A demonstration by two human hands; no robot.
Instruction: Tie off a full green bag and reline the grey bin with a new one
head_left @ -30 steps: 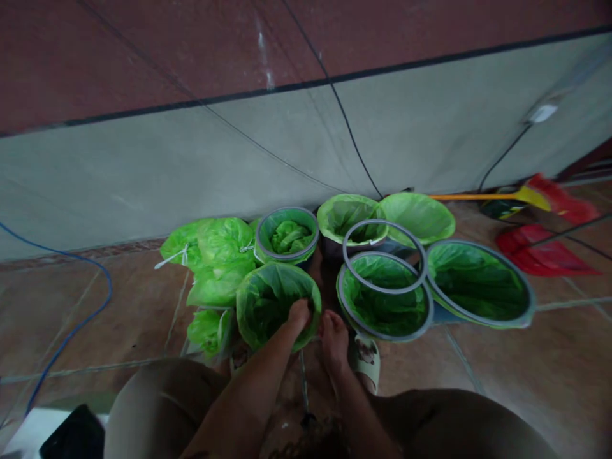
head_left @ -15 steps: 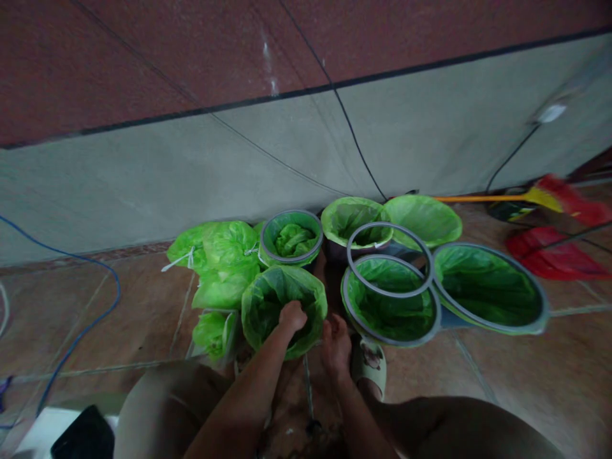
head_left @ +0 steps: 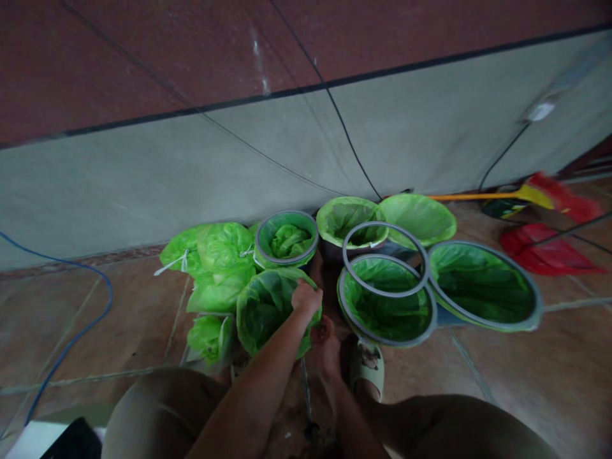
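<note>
Bag of thin green plastic (head_left: 262,309), round-mouthed, seems light; best pinched along its top beneath left hand (head_left: 306,297); hold unclear, as for right hand (head_left: 326,341).

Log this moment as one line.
left hand: at right rim of green-lined bin; right hand: beside that bin, contact unclear; gray ring: over next bin rightward

It looks like a home's utility corner, though the exact room is unclear: a tiled floor (head_left: 138,325) under the left hand (head_left: 306,297) and right hand (head_left: 326,339), a two-tone painted wall (head_left: 143,178) beyond them, a broom (head_left: 536,196) and dustpan (head_left: 530,247) well to their right, a slipper (head_left: 370,366) just beside the right hand.
</note>
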